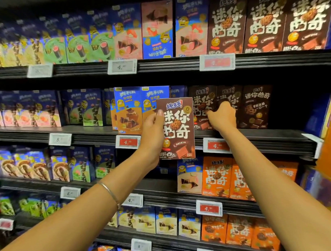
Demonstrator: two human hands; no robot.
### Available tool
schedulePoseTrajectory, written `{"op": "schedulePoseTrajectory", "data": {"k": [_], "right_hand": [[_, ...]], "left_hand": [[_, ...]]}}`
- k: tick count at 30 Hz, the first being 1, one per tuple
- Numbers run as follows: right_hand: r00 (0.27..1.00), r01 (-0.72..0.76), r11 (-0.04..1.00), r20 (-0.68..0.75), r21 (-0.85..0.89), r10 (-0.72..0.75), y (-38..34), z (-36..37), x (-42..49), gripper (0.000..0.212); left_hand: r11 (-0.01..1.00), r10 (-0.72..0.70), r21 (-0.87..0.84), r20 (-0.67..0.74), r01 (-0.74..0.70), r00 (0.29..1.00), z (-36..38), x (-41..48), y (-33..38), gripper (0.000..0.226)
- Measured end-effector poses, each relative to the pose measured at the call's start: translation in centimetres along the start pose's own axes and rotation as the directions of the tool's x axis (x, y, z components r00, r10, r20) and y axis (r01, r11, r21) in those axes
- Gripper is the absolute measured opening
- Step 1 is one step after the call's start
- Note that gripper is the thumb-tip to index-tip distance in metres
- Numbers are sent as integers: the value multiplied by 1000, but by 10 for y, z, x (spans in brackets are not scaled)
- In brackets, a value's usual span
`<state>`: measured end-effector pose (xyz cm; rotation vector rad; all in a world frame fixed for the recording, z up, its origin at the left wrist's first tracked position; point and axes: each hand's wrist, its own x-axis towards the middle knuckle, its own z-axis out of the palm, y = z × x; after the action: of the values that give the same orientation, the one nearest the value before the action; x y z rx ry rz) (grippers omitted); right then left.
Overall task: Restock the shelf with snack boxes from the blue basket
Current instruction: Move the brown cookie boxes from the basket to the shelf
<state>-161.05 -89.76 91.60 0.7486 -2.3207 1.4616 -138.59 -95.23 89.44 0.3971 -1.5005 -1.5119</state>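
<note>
Holding brown snack box [178, 128], left hand [151, 133]; right hand [221, 116] against shelved boxes [202, 112].

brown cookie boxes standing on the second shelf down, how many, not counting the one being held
3, side by side: left box beside the held box, middle box partly behind the right hand, right box next to it. More may be hidden behind.

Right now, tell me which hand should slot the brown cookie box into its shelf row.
Left, probably. The left hand grips the brown cookie box upright, beside the matching brown boxes on the shelf. The right hand touches those shelved boxes and carries nothing to place.
</note>
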Motion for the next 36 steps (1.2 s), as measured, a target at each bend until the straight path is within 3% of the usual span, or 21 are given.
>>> {"op": "schedulePoseTrajectory", "data": {"k": [6,9,11,14,16,18,23,27,30,33,36], "right_hand": [[1000,-19,999,16,30,19,-1,-3,-1,51],[999,-13,997,-41,72,16,2,-17,-7,52],[999,35,964,-32,262,-28,2,-32,-17,43],[970,1,837,203,548,-134,-1,-58,-40,33],[912,0,832,341,555,-228,0,-73,-52,40],[884,35,853,382,521,-270,4,-81,-58,47],[928,132,878,253,461,-272,17,-99,-56,44],[959,142,898,168,417,-229,28,-112,-41,43],[986,111,907,67,407,-150,42,-121,-22,42],[996,83,944,0,320,-87,58,-120,-4,49],[993,109,968,-61,227,-97,69,-106,6,43]], "left_hand": [[999,-49,-23,8,49,999,-1,3,-6,34],[996,-63,-63,11,64,998,4,6,-8,35],[994,-66,-90,17,67,998,11,8,-8,36],[990,-58,-128,44,63,997,27,12,-6,36],[988,-48,-141,64,57,997,41,14,-4,40],[990,-31,-134,76,41,997,56,16,-1,40],[989,-4,-147,105,20,994,96,23,1,36],[994,90,57,118,-98,989,119,36,-2,43],[839,347,398,135,-371,928,122,49,-2,46],[515,450,686,293,-514,843,120,64,0,63],[147,437,858,390,-493,810,126,75,6,86]]}}
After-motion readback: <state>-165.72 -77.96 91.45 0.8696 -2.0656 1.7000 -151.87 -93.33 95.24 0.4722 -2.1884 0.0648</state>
